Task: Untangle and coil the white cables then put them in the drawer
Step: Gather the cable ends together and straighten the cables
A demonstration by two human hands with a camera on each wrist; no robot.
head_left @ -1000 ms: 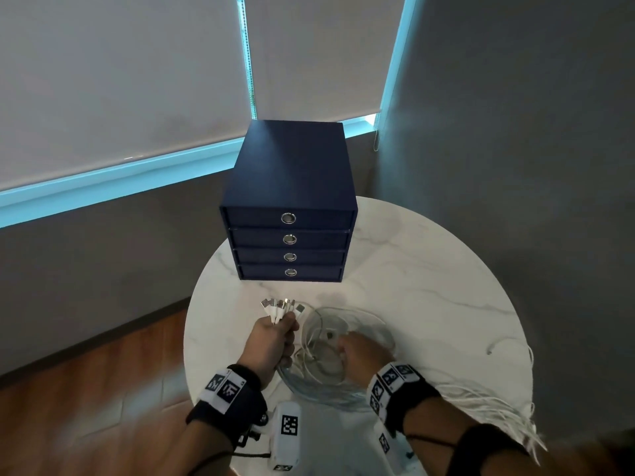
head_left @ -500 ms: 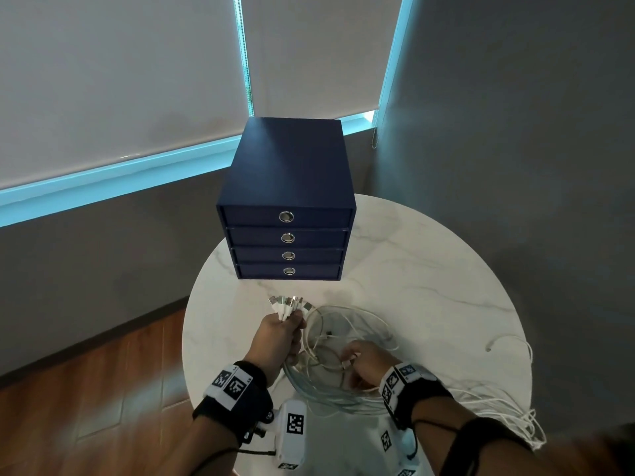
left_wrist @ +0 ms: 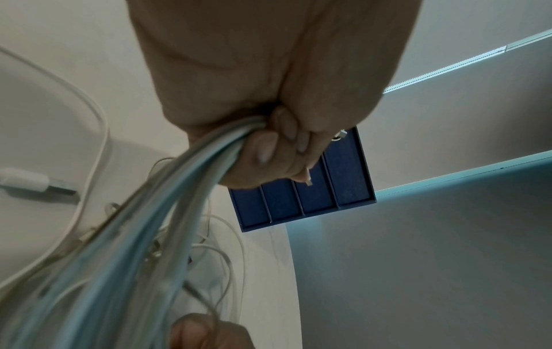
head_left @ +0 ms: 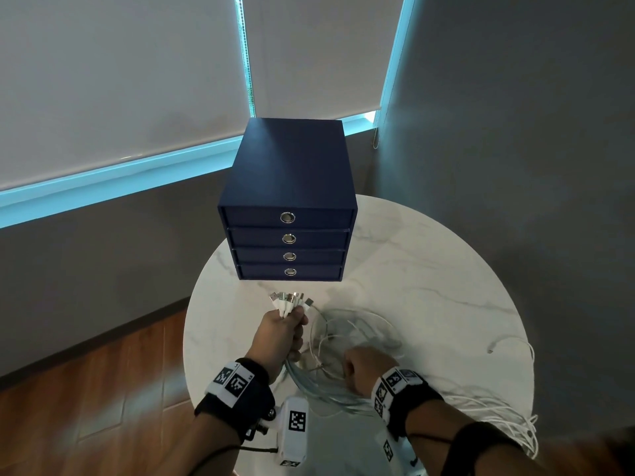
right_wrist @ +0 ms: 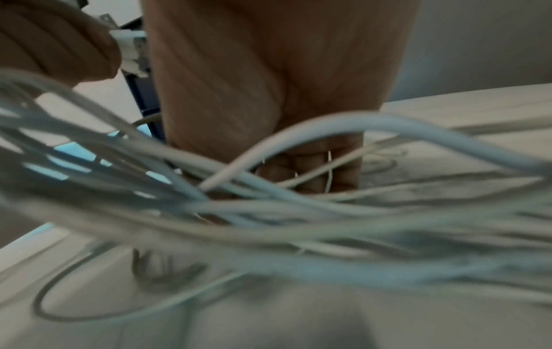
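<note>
My left hand (head_left: 285, 329) grips a bundle of white cables (left_wrist: 185, 189) in a fist, with several plug ends (head_left: 290, 300) fanning out above it toward the drawer unit. The cables loop in a loose coil (head_left: 347, 341) on the table between my hands. My right hand (head_left: 360, 367) is curled around strands at the coil's near right side; thin strands cross its fingers (right_wrist: 310, 170) in the blurred right wrist view. The navy drawer unit (head_left: 288, 201) stands at the table's back, all its drawers pushed in.
The round white marble table (head_left: 429, 269) bears more white cables (head_left: 498, 417) trailing off its near right edge, and one loose cable end (head_left: 493, 348) lies at the right. Grey walls and a window blind stand behind. Wooden floor (head_left: 103, 389) lies to the left.
My right hand has drawn back toward me along the coil's near side, and the loops have spread wider. My left hand keeps its grip and has shifted slightly.
</note>
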